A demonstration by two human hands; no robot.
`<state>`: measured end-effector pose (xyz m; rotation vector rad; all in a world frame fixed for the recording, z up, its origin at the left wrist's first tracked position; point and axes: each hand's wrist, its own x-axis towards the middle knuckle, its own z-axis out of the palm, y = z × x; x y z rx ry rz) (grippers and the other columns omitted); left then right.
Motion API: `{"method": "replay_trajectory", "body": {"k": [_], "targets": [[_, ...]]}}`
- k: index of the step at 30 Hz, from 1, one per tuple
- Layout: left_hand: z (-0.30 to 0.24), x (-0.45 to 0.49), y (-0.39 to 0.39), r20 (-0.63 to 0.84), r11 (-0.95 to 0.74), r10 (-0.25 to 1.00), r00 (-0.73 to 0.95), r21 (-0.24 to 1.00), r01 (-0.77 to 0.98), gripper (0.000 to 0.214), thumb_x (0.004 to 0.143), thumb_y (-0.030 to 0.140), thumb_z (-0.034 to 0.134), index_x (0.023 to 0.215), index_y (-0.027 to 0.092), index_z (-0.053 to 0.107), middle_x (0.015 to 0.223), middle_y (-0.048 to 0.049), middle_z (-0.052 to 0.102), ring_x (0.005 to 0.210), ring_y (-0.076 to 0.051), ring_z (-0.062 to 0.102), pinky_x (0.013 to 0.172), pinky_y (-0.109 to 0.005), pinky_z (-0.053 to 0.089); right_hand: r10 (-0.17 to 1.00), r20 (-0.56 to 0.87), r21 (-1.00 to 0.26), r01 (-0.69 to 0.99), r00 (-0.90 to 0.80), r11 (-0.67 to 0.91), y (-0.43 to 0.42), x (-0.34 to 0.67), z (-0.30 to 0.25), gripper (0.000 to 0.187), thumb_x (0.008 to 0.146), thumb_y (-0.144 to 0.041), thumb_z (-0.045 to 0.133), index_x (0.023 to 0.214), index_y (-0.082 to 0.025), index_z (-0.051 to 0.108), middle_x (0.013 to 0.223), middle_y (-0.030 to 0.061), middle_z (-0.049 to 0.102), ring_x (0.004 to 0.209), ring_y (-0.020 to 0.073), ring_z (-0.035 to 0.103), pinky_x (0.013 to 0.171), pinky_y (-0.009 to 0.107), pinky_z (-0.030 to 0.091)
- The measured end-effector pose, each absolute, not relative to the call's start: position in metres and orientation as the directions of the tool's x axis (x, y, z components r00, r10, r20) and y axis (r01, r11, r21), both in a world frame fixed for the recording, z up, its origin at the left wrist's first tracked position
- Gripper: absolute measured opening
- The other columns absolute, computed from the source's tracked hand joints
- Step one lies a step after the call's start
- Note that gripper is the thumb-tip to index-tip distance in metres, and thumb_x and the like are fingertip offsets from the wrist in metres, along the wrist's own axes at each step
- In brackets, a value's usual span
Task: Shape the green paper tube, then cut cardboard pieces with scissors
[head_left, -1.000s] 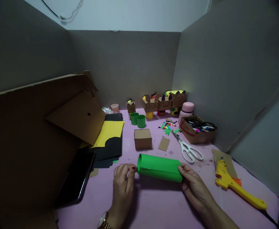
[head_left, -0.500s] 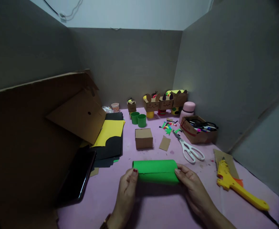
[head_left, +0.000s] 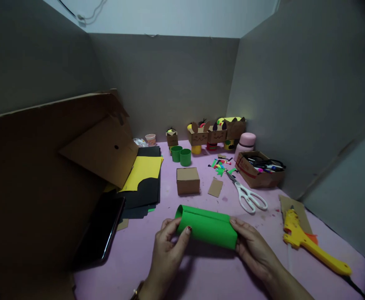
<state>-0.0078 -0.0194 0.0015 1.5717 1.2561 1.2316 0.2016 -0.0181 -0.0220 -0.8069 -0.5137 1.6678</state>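
Note:
A green paper sheet rolled into a tube (head_left: 207, 226) lies sideways just above the pink table top (head_left: 219, 275). My left hand (head_left: 168, 246) pinches its left open end with thumb and fingers. My right hand (head_left: 253, 246) grips its right end, fingers curled round it. A seam runs along the top of the tube. A small brown cardboard box (head_left: 187, 181) stands just behind the tube.
White scissors (head_left: 247, 195) and a yellow glue gun (head_left: 307, 241) lie to the right. Behind are two green cups (head_left: 181, 155), decorated cardboard boxes (head_left: 216, 134), a box of markers (head_left: 259, 168) and paper scraps. Black and yellow sheets (head_left: 143, 177), a phone (head_left: 103, 231) and a cardboard panel lie left.
The tube has tilted so its left end points up and away again. My left thumb now sits over the tube's left end. Both hands stay at its ends.

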Motion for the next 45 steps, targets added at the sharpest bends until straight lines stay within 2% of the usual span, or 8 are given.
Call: {"method": "replay_trajectory", "body": {"k": [12,26,33,35,37,40,42,45], "targets": [[0.0,-0.009,-0.016,0.196,-0.187,0.98,-0.032,0.966,0.18,0.025,0.079,0.035,0.061,0.095,0.017,0.068,0.087,-0.0065,0.066,0.083,-0.021,0.06,0.074,-0.029,0.046,0.934,-0.328,-0.599,-0.733,-0.144,-0.323,-0.019,0.2,-0.024,0.013,0.075,-0.025,0.074,0.082,-0.015,0.07,0.078,0.0038,0.077,0.074,0.0187,0.072,0.075,0.027,0.056],[0.003,-0.011,-0.009,0.048,-0.05,0.997,-0.053,0.998,-0.035,0.025,0.075,0.037,0.066,0.09,0.017,0.068,0.084,-0.0038,0.07,0.078,-0.019,0.058,0.069,-0.027,0.046,0.817,-0.373,-0.401,-0.718,-0.44,-0.57,-0.015,0.204,-0.039,0.024,0.083,-0.023,0.062,0.096,-0.005,0.069,0.08,0.0119,0.077,0.071,0.0205,0.072,0.075,0.031,0.057],[0.002,-0.014,-0.005,0.18,-0.183,0.941,-0.288,0.983,0.017,0.029,0.079,0.037,0.061,0.105,0.023,0.062,0.113,-0.0044,0.062,0.107,-0.021,0.053,0.088,-0.03,0.041,0.949,-0.237,-0.654,-0.688,-0.208,-0.315,-0.023,0.2,-0.021,0.02,0.075,-0.024,0.073,0.093,-0.015,0.073,0.086,0.0062,0.076,0.07,0.0176,0.069,0.067,0.025,0.054],[0.001,-0.017,-0.003,0.159,-0.167,0.917,-0.367,0.986,0.009,0.019,0.078,0.039,0.061,0.081,0.021,0.063,0.09,-0.0014,0.063,0.091,-0.017,0.056,0.081,-0.027,0.042,0.978,-0.149,-0.75,-0.628,-0.147,-0.209,-0.025,0.198,-0.016,0.022,0.076,-0.03,0.072,0.094,-0.017,0.073,0.087,0.0057,0.075,0.074,0.0182,0.067,0.066,0.025,0.051],[0.001,-0.018,-0.001,0.091,-0.104,0.924,-0.371,0.995,-0.014,0.031,0.079,0.044,0.059,0.061,0.02,0.055,0.061,0.0031,0.053,0.063,-0.013,0.051,0.061,-0.024,0.041,0.992,-0.087,-0.849,-0.514,-0.088,-0.12,-0.026,0.198,-0.014,0.025,0.078,-0.036,0.07,0.094,-0.017,0.073,0.084,0.0047,0.074,0.074,0.0186,0.064,0.064,0.024,0.048],[-0.001,-0.015,-0.001,-0.003,-0.004,0.952,-0.307,1.0,-0.023,0.044,0.082,0.051,0.052,0.052,0.019,0.046,0.046,0.0058,0.04,0.046,-0.01,0.036,0.045,-0.022,0.03,0.999,0.022,-0.967,-0.255,-0.038,0.011,-0.031,0.197,-0.017,0.027,0.083,-0.041,0.062,0.094,-0.018,0.072,0.078,0.003,0.072,0.074,0.0197,0.06,0.066,0.026,0.045],[-0.002,-0.01,-0.003,-0.043,0.029,0.98,-0.196,0.997,-0.074,0.038,0.082,0.048,0.053,0.061,0.018,0.054,0.056,0.0026,0.052,0.052,-0.011,0.044,0.05,-0.022,0.037,0.991,0.131,-0.991,-0.016,-0.03,0.13,-0.035,0.197,-0.021,0.027,0.087,-0.039,0.056,0.09,-0.018,0.072,0.074,0.0028,0.069,0.072,0.0205,0.059,0.066,0.027,0.044],[-0.005,0.001,-0.008,-0.117,0.126,0.992,0.053,0.963,-0.238,0.034,0.081,0.043,0.059,0.105,0.018,0.057,0.089,-0.0049,0.064,0.075,-0.016,0.059,0.068,-0.029,0.047,0.925,0.372,-0.846,0.381,-0.078,0.372,-0.04,0.194,-0.027,0.029,0.091,-0.029,0.047,0.076,-0.016,0.069,0.066,0.0047,0.064,0.063,0.0205,0.058,0.059,0.029,0.044]]}}
